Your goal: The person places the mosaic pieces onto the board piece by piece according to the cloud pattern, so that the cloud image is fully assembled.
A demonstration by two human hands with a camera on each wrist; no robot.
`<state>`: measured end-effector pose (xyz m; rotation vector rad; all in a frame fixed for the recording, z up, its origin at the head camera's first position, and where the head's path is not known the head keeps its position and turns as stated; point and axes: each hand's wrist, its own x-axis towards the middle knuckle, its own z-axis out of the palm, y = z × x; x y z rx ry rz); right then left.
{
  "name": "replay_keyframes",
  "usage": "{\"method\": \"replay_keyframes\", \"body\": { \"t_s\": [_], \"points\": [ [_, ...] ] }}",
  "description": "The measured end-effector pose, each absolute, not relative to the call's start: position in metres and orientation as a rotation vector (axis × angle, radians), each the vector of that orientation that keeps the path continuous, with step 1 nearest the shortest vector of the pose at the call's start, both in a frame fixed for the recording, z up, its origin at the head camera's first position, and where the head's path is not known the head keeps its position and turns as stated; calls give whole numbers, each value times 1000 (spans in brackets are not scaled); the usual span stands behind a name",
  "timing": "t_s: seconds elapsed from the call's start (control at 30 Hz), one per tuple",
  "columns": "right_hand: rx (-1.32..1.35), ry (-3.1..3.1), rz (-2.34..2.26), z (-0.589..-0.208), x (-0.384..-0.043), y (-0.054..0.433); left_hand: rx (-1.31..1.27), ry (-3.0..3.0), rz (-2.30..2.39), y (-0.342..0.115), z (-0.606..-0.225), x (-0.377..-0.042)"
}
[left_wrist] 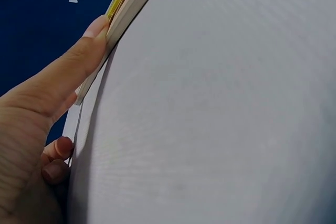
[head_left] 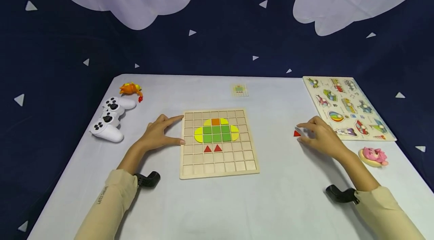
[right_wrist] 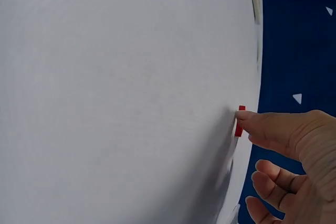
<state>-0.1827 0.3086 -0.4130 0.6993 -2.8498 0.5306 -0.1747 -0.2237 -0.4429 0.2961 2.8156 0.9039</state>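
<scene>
A square wooden grid board (head_left: 220,170) lies mid-table. On it are green squares (head_left: 216,130), an orange square (head_left: 215,121), yellow rounded pieces (head_left: 198,134) and two red triangles (head_left: 217,148) just below the green ones. My left hand (head_left: 156,133) touches the board's left edge with thumb and forefinger spread apart; the left wrist view shows the thumb (left_wrist: 79,59) against the board's side. Well to the right of the board, my right hand (head_left: 320,136) pinches a small red triangle piece (right_wrist: 240,121) between thumb and forefinger, close over the white table. The other right fingers are loosely bent.
A small pattern card (head_left: 239,90) lies behind the board. At the right are a picture puzzle board (head_left: 346,108) and a pink toy figure (head_left: 374,156). A white game controller (head_left: 112,119) and an orange toy (head_left: 130,89) sit at the left edge of the table (head_left: 217,210).
</scene>
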Motion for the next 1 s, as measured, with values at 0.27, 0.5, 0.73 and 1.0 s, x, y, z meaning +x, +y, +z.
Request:
{"method": "replay_keyframes", "body": {
  "t_s": [0.27, 0.5, 0.73, 1.0],
  "points": [
    [734, -2842, 436, -409, -190, 299, 297, 2822, 921, -227, -444, -175],
    [725, -2826, 388, -410, -189, 298, 305, 2822, 935, -223, -442, -176],
    [666, -2857, 464, -415, -184, 300, 309, 2822, 941, -222, -442, -175],
    [689, -2841, 493, -420, -180, 304, 302, 2817, 945, -222, -441, -171]
  ]
}}
